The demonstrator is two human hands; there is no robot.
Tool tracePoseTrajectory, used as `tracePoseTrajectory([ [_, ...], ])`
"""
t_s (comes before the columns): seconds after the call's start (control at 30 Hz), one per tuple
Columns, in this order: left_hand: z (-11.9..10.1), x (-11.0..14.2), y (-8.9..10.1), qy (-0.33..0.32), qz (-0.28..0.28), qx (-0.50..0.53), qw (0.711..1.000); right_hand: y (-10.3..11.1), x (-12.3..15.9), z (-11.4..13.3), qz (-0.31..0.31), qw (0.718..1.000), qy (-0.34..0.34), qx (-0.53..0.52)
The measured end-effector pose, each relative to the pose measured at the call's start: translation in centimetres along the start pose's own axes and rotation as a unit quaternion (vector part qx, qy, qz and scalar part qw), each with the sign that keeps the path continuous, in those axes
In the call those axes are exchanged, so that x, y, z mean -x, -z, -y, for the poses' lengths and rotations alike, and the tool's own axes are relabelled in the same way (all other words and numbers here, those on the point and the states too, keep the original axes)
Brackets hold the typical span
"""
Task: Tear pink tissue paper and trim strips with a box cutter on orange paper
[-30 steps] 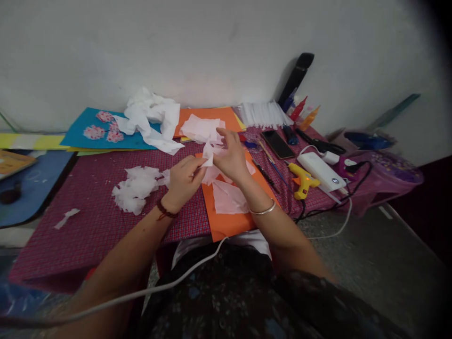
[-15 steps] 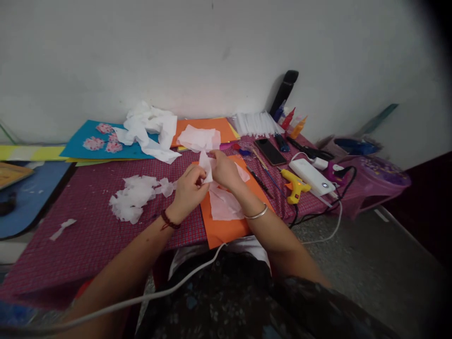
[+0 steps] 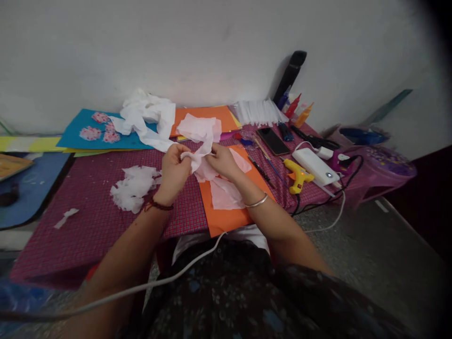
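Between my two hands a pale strip of tissue paper (image 3: 197,159) is stretched and twisted. My left hand (image 3: 175,170) is closed round its left end, thumb on top. My right hand (image 3: 222,161) pinches the other end; its fingertips are partly hidden. Below my right hand, pink tissue pieces (image 3: 228,194) lie on an orange sheet (image 3: 222,223) at the table's front edge. More tissue squares (image 3: 197,126) sit behind my hands on another orange sheet (image 3: 226,114). Left of my left hand is a heap of torn white tissue (image 3: 134,188).
A blue sheet (image 3: 76,132) carries pink-and-white clusters (image 3: 90,133) and crumpled white tissue (image 3: 150,113). To the right lie a phone (image 3: 273,141), a yellow glue gun (image 3: 298,175), a white power bank (image 3: 314,165) with cables, and glue sticks (image 3: 259,113). A pink stool (image 3: 384,176) stands beyond.
My left hand has moved left, away from my right hand. The tissue, held as an upright piece before, is now drawn out sideways into a twisted strip.
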State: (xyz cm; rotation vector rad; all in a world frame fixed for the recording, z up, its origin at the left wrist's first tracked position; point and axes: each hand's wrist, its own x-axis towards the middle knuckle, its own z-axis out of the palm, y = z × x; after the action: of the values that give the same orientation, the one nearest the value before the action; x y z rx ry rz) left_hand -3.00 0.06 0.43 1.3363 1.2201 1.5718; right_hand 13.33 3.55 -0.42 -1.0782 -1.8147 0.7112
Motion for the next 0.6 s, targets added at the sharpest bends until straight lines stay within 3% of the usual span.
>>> tracePoseTrajectory([
  [0.07,-0.1,-0.3,0.3,0.013,0.030,-0.017,0.999,0.0,0.0,0.0,0.025,0.998,0.009,-0.048],
  [0.17,-0.7,-0.2,0.6,-0.039,0.082,-0.096,0.991,0.5,0.1,0.2,0.046,0.997,0.002,-0.058],
  [0.27,-1.3,0.3,0.7,-0.119,0.057,-0.179,0.975,1.2,0.1,0.5,0.069,0.997,-0.003,-0.042],
  [0.33,-1.4,0.4,0.7,-0.136,0.036,-0.201,0.969,1.4,0.1,0.7,0.069,0.997,-0.003,-0.044],
  [0.4,-1.2,0.3,0.7,-0.091,0.041,-0.161,0.982,1.4,0.1,0.8,0.052,0.997,-0.003,-0.059],
  [0.47,-0.9,0.2,0.5,0.011,0.057,-0.061,0.996,1.2,0.1,0.9,0.037,0.996,-0.006,-0.085],
  [0.53,-0.5,0.0,0.4,0.098,0.066,0.036,0.992,1.0,0.2,1.0,0.027,0.993,-0.009,-0.116],
  [0.6,-0.2,-0.2,0.2,0.132,0.064,0.080,0.986,1.1,0.3,1.3,0.022,0.991,-0.007,-0.135],
])
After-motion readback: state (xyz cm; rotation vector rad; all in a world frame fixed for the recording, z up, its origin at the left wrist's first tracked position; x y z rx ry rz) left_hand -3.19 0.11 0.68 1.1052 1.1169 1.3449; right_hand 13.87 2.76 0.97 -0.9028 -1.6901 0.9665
